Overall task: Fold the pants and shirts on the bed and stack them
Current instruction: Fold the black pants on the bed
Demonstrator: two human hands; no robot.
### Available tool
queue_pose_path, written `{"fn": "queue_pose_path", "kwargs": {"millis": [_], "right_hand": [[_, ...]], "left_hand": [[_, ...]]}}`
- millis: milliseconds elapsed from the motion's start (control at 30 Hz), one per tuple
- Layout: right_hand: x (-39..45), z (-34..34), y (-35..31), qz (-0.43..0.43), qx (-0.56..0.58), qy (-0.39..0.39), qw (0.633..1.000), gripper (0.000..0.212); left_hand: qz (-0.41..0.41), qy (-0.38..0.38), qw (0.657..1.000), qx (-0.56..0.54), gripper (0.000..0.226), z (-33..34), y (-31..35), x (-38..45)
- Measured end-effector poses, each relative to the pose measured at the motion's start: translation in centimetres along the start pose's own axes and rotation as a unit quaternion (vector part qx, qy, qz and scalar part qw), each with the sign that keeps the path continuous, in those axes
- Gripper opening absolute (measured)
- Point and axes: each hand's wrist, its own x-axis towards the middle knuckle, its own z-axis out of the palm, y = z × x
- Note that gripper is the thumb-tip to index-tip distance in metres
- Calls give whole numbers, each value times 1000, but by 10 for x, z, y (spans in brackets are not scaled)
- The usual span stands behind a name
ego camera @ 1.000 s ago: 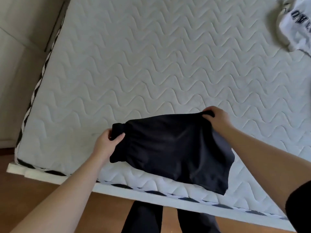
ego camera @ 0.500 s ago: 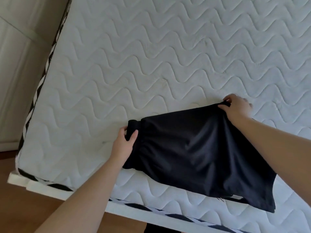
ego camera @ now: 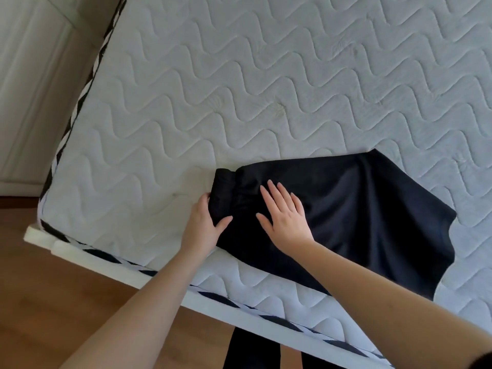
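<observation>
The left hand (ego camera: 205,225) gripped the soft black shorts (ego camera: 346,217) at the waistband; the right hand (ego camera: 285,217) lay flat, open.

Black garment (ego camera: 359,222): thin, smooth cloth, matt with a faint sheen along soft wrinkles, gathered and thicker at the waistband. Mattress (ego camera: 239,89): white quilted fabric, matt, stitched in wavy lines, puffed between seams; woven black-and-white tape at the edge. Bed frame (ego camera: 40,233): white, smooth, slightly glossy. Floor (ego camera: 66,302): brown wood, smooth, low sheen.
</observation>
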Motion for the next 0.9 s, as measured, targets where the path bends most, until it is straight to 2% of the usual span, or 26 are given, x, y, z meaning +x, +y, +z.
{"fn": "queue_pose_path", "kwargs": {"millis": [67, 133, 167, 233, 300, 433, 600, 767, 900], "right_hand": [[9, 6, 7, 30, -23, -30, 999, 66], [14, 9, 15, 26, -55, -45, 997, 67], [16, 10, 17, 19, -62, -48, 997, 66], [17, 9, 21, 2, -58, -52, 997, 62], [14, 6, 30, -13, -61, -49, 997, 60], [-2, -11, 67, 33, -82, -31, 996, 59], [-36, -37, 127, 121, -85, -15, 989, 60], [-74, -67, 174, 189, -47, 34, 980, 59], [-102, -80, 213, 277, 22, 99, 956, 55]], "left_hand": [[36, 63, 991, 112, 80, 7, 4, -8], [105, 143, 955, 236, 84, 15, 7, -14], [150, 159, 936, 277, 82, 19, 8, -15], [252, 137, 899, 332, 69, 29, 7, -16], [310, 108, 872, 362, 59, 36, 2, -18], [288, 68, 878, 376, 54, 35, 0, -22], [251, 47, 885, 389, 37, 32, 42, -18], [326, 16, 885, 332, 35, 50, 105, -13], [391, -51, 871, 294, 39, 86, 157, -10]]}}
